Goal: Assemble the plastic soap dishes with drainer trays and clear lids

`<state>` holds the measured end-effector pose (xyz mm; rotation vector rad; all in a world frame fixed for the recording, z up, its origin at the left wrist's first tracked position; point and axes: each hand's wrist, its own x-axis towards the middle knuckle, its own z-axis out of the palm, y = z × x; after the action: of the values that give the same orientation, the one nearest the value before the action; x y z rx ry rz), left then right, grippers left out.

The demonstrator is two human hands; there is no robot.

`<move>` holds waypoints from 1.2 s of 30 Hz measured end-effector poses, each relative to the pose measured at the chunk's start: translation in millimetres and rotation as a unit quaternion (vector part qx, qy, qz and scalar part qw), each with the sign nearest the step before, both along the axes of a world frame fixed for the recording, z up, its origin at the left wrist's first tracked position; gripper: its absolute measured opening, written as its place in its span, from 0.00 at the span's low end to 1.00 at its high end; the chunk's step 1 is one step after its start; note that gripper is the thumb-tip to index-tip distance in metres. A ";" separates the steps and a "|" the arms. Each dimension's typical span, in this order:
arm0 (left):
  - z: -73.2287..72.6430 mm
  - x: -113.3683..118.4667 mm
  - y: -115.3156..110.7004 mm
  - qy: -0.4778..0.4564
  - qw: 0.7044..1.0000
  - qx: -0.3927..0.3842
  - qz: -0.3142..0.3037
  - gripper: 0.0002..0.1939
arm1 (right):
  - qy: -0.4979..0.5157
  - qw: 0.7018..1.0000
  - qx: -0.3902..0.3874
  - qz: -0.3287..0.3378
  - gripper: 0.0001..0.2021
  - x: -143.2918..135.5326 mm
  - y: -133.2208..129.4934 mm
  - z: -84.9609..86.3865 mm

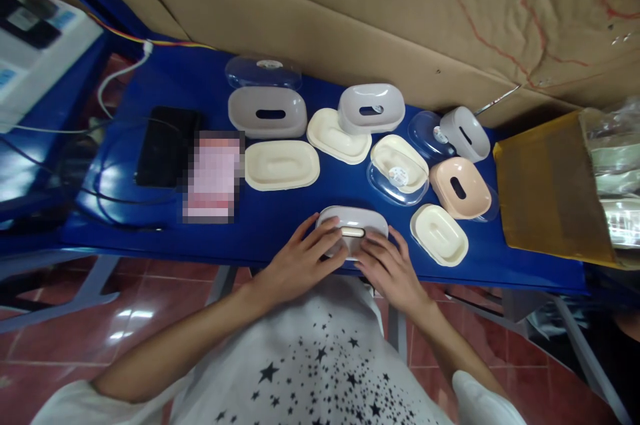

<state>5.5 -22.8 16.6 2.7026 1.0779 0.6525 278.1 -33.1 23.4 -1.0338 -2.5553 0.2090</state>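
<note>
On the blue surface (345, 188), a gray slotted case (354, 218) is lying at the near edge, directly between the person's two hands. The left hand (313, 253) is gripping its left end and the right hand (389, 267) its right end, fingers bending over the top; a cream strip (353, 232) is showing in the slot. At the far right, an open cardboard box (543, 188) is holding plastic-wrapped pieces (620, 165), too unclear to identify. Beyond the hands, a wide gray case (270, 128) is sitting in front of a clear lid (263, 73), with a large cream tray (283, 165) lying nearer. A middle gray case (371, 95) is overlapping a second cream tray (340, 137). Toward the right, a third cream tray (399, 155) is overlapping a stickered clear cover (397, 196), while a small gray case (453, 135) is resting beside another clear cover (425, 135). Nearer, a peach case (467, 195) is lying just beyond a small cream tray (440, 235), which is sitting just right of the right hand.
</note>
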 end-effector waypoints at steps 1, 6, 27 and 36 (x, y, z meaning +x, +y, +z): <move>0.9 1.1 2.1 0.008 1.000 -0.001 0.004 0.13 | -0.009 1.000 -0.009 0.001 0.18 2.8 7.2 4.3; 8.7 5.4 13.4 0.014 1.000 -0.005 0.018 0.11 | -0.035 0.990 0.003 -0.139 0.27 25.5 64.1 28.2; 6.2 -15.1 21.8 -0.133 0.989 -0.060 0.029 0.27 | 0.054 0.972 -0.220 0.061 0.20 23.1 87.5 50.4; 5.6 -19.9 25.2 -0.128 0.989 -0.073 0.008 0.23 | 0.043 0.975 -0.182 0.122 0.19 11.6 91.3 55.8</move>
<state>-14.4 2.4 22.2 2.4092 1.0383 0.8591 289.7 58.2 79.2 -0.8001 -2.6149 0.7955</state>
